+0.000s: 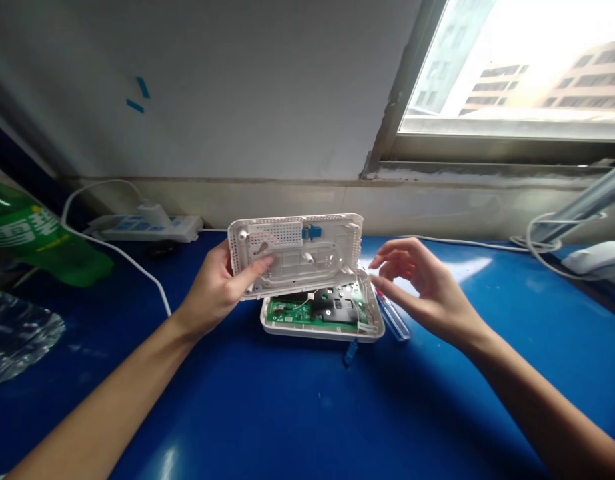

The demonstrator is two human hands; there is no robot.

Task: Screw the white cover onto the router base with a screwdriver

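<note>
A blue table spans the scene. In the middle, a white cover stands tilted up over the far part of a white base, its ribbed inner face turned near, its long axis running left to right. The base lies open side up, its long axis also left to right. The right hand curves just right of the cover, thumb and fingers moderately parted. The left hand pinches the cover's left end, thumb on the inner face. A clear-handled tool lies right of the base.
</note>
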